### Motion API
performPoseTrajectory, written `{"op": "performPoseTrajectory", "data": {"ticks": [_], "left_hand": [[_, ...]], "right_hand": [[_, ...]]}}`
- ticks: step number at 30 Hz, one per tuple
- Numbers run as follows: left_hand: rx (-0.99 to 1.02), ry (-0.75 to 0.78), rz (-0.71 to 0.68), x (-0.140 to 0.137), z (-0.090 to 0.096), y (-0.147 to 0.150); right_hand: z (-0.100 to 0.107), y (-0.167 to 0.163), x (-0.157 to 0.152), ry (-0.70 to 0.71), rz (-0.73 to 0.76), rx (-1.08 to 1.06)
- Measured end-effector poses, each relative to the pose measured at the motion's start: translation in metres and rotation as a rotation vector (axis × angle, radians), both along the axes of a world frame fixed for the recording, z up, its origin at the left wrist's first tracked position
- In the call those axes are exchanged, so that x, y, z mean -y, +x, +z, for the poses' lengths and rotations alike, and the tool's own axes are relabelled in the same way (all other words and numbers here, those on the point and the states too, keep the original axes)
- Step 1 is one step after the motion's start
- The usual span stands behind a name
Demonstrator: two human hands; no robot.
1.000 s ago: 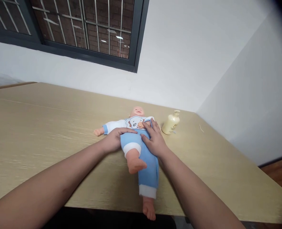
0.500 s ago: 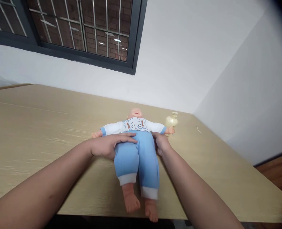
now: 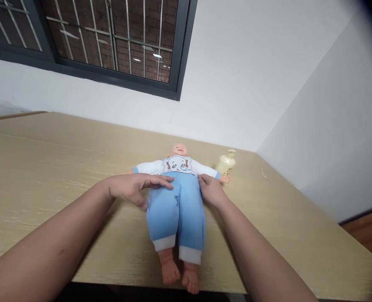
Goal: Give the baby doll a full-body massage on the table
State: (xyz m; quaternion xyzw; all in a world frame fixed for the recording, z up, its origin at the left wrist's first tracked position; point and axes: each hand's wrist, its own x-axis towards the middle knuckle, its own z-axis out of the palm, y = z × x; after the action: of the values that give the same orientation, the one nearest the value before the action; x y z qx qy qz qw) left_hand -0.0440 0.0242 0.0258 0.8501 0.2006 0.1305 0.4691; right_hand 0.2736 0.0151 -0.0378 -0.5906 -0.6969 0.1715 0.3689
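A baby doll (image 3: pixel 178 165) lies on its back on the table, its head toward the wall and its feet near the front edge. It wears a white top with an elephant face and blue trousers (image 3: pixel 163 214) with white cuffs. My left hand (image 3: pixel 135 187) rests on the doll's hip at the left, fingers stretched across the trousers and thumb apart. At the other side, my right hand (image 3: pixel 211 189) has its fingers pinched on the trousers near the waist. The doll's left-side hand is mostly hidden behind my left hand.
A cream pump bottle (image 3: pixel 226 163) stands on the wooden table (image 3: pixel 63 155) just beyond the doll's arm at the right. A thin pale strip (image 3: pixel 263 172) lies farther right. White walls (image 3: pixel 236 75) and a barred window (image 3: pixel 116 37) are behind.
The doll's legs have shifted slightly left. My right hand has moved from beside the doll up to a pinch at its trouser waist. My left hand has slid a little left.
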Motion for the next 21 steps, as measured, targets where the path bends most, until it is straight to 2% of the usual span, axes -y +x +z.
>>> {"op": "performPoseTrajectory", "data": {"ticks": [2,3,4,6,9,11,14,19,21], "left_hand": [[0.066,-0.090,0.028,-0.004,-0.004,-0.001],[0.098,-0.131,0.088,-0.007,-0.007,0.001],[0.122,-0.163,0.184,-0.009,-0.011,0.003],[0.118,-0.168,0.479,-0.015,-0.020,0.008],[-0.052,0.035,0.959,-0.022,-0.033,0.017],[-0.205,0.186,1.120,-0.026,-0.041,0.020],[-0.352,0.220,1.164,-0.030,-0.048,0.020],[-0.363,0.218,1.127,-0.029,-0.054,0.018],[-0.333,0.235,1.121,-0.029,-0.056,0.018]], "right_hand": [[0.011,0.003,0.008,-0.030,0.047,0.151],[0.016,0.002,0.012,-0.029,0.082,0.204],[0.020,0.001,0.016,-0.023,0.127,0.241],[0.023,-0.007,0.024,0.001,0.235,0.281],[0.017,-0.024,0.031,0.015,0.312,0.353],[0.009,-0.036,0.036,0.008,0.276,0.415],[0.006,-0.055,0.048,0.088,0.273,0.488],[0.020,-0.078,0.075,0.279,0.625,0.626],[0.025,-0.080,0.078,0.340,0.706,0.647]]}}
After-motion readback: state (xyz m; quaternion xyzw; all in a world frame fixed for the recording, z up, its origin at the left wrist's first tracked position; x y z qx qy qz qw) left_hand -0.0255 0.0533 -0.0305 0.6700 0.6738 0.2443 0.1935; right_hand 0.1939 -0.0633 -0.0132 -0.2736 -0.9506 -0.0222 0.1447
